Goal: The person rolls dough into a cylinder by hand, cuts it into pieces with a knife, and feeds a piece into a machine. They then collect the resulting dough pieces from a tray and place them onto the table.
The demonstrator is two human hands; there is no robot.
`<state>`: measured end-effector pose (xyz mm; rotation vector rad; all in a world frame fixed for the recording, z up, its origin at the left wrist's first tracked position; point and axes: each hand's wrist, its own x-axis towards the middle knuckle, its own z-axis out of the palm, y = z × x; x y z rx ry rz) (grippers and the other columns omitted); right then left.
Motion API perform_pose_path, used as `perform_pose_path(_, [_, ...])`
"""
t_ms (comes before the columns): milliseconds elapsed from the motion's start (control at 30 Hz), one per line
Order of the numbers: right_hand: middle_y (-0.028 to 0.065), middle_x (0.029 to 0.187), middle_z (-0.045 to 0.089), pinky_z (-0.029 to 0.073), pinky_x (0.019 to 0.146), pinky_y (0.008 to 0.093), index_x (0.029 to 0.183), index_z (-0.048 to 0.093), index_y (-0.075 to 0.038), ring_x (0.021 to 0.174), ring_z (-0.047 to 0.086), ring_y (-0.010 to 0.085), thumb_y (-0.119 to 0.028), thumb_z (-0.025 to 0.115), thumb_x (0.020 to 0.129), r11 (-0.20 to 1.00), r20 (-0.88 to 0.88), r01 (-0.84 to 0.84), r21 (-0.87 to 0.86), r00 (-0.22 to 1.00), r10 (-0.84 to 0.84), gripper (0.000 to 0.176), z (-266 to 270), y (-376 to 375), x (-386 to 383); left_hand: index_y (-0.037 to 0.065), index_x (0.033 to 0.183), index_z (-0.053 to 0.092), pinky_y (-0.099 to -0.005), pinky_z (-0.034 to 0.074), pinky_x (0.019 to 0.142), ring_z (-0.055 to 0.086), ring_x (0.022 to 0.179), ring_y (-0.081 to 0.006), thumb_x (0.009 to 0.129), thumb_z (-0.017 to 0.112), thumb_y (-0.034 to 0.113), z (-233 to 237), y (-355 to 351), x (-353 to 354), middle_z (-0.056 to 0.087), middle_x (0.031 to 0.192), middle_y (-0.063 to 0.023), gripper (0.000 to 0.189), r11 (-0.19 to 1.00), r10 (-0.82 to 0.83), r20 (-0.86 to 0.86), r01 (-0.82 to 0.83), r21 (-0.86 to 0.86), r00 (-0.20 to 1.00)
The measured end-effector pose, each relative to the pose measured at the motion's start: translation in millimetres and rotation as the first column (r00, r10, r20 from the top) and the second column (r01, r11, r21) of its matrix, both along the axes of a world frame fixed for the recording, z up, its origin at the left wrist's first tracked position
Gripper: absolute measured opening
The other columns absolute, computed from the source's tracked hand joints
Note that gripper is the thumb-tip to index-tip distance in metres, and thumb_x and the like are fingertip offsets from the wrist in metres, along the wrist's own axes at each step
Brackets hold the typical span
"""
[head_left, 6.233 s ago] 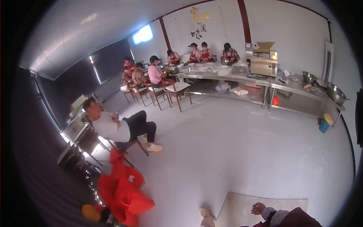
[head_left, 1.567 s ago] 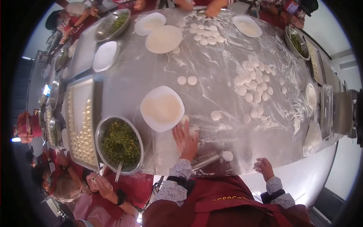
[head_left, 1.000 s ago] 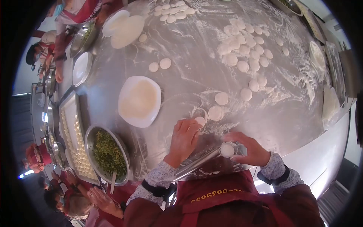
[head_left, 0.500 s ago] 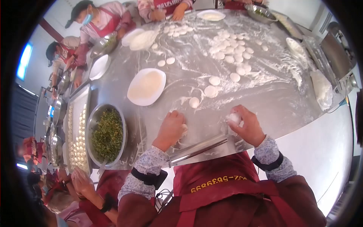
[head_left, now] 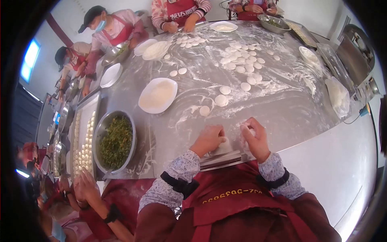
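My left hand (head_left: 209, 140) is closed on a pale piece of dough (head_left: 221, 147) near the table's front edge. Just to its right, my right hand (head_left: 255, 139) has its thumb and fingers curled round something white. A metal bar (head_left: 221, 160) lies along the front edge below both hands. Beyond them, several round white dough pieces (head_left: 204, 111) rest on the floured steel table (head_left: 278, 117).
At the left stand a bowl of green filling (head_left: 116, 143), a tray of dumplings (head_left: 86, 137) and a white plate of flour (head_left: 158, 95). A plastic bag (head_left: 338, 97) lies at the right edge. Co-workers (head_left: 117, 28) stand round the left and far sides.
My left hand has moved right, closer to my right hand, and is now on the dough over the metal bar. My right hand has come slightly nearer the table's front edge.
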<state>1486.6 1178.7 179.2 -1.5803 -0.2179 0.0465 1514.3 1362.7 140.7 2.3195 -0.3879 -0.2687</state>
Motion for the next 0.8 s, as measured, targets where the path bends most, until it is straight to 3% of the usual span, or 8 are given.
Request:
perform_pose_path(67, [0.0028, 0.065, 0.05, 0.039, 0.047, 0.0238, 0.077, 0.045, -0.003, 0.057, 0.048, 0.0058, -0.009, 0.052, 0.083, 0.999, -0.058, 0.04, 0.0, 0.998, -0.04, 0.012, 14, 8, -5, 0.0, 0.076, 0.058, -0.0361, 0.045, 0.062, 0.058, 0.067, -0.0266, 0.07, 0.064, 0.013, 2, 3, -4, 0.06, 0.069, -0.014, 0.016, 1.0, -0.019, -0.027, 0.019, -0.003, 0.999])
perform_pose_path(167, [0.0069, 0.059, 0.05, 0.039, 0.048, 0.0281, 0.075, 0.046, -0.001, 0.053, 0.05, 0.0129, -0.012, 0.053, 0.082, 0.983, 0.127, 0.118, -0.139, 0.987, -0.1, 0.015, 17, 20, 13, 0.001, 0.076, 0.058, -0.0382, 0.045, 0.062, 0.059, 0.068, -0.0295, 0.072, 0.061, 0.014, -4, 1, -5, 0.06, 0.068, -0.0146, 0.014, 0.999, -0.034, 0.05, 0.033, 0.035, 0.998])
perform_pose_path(233, [0.0146, 0.062, 0.051, 0.04, 0.05, 0.0332, 0.075, 0.046, 0.0, 0.051, 0.05, 0.0249, -0.014, 0.054, 0.081, 0.912, 0.409, 0.345, -0.22, 0.882, -0.234, 0.017, -15, 32, 51, 0.001, 0.075, 0.059, -0.0399, 0.045, 0.062, 0.058, 0.068, -0.0315, 0.073, 0.059, 0.015, -7, -10, -3, 0.06, 0.068, -0.0153, 0.014, 0.997, 0.019, 0.152, -0.031, 0.076, 0.988])
perform_pose_path(333, [0.0189, 0.064, 0.051, 0.04, 0.053, 0.0363, 0.076, 0.046, 0.001, 0.053, 0.048, 0.0336, -0.016, 0.054, 0.08, 0.906, 0.393, 0.365, -0.213, 0.881, -0.262, 0.019, -24, 52, 78, 0.001, 0.074, 0.058, -0.0426, 0.044, 0.064, 0.057, 0.07, -0.0344, 0.075, 0.056, 0.014, -15, -11, 1, 0.059, 0.069, -0.0169, 0.013, 0.994, 0.041, 0.275, -0.067, 0.086, 0.961])
perform_pose_path(367, [0.0174, 0.062, 0.051, 0.041, 0.053, 0.0351, 0.075, 0.045, 0.0, 0.054, 0.05, 0.0309, -0.014, 0.053, 0.081, 0.917, 0.259, 0.326, -0.229, 0.929, -0.265, 0.018, -32, 48, 77, 0.001, 0.074, 0.058, -0.0437, 0.044, 0.065, 0.057, 0.07, -0.0353, 0.075, 0.055, 0.014, -19, -9, 0, 0.058, 0.07, -0.0178, 0.013, 0.998, 0.01, 0.279, -0.028, 0.062, 0.96])
perform_pose_path(600, [0.0154, 0.058, 0.049, 0.041, 0.051, 0.0345, 0.075, 0.045, -0.002, 0.053, 0.051, 0.0273, -0.012, 0.052, 0.08, 0.915, 0.188, 0.353, -0.194, 0.929, -0.319, 0.013, -35, 17, 22, 0.002, 0.078, 0.056, -0.0458, 0.043, 0.067, 0.056, 0.072, -0.0365, 0.076, 0.052, 0.01, -8, 5, -15, 0.058, 0.071, -0.0185, 0.01, 0.999, 0.042, 0.095, -0.041, -0.011, 0.995])
perform_pose_path(667, [0.0145, 0.057, 0.048, 0.04, 0.05, 0.0336, 0.076, 0.045, -0.002, 0.052, 0.051, 0.023, -0.011, 0.051, 0.08, 0.87, 0.421, 0.414, -0.268, 0.863, -0.281, 0.012, -22, 41, 57, 0.001, 0.079, 0.056, -0.0457, 0.043, 0.067, 0.056, 0.071, -0.0369, 0.075, 0.051, 0.01, -9, -7, -9, 0.058, 0.071, -0.0184, 0.01, 0.997, 0.069, 0.197, -0.072, 0.011, 0.978])
perform_pose_path(800, [0.0138, 0.057, 0.048, 0.04, 0.05, 0.0329, 0.075, 0.045, -0.001, 0.052, 0.051, 0.02, -0.009, 0.049, 0.08, 0.832, 0.486, 0.482, -0.275, 0.816, -0.311, 0.01, -27, 56, 75, 0.001, 0.078, 0.055, -0.0448, 0.043, 0.068, 0.056, 0.075, -0.0365, 0.076, 0.053, 0.012, -12, -8, 1, 0.058, 0.074, -0.0178, 0.011, 0.995, 0.104, 0.201, -0.102, -0.018, 0.974])
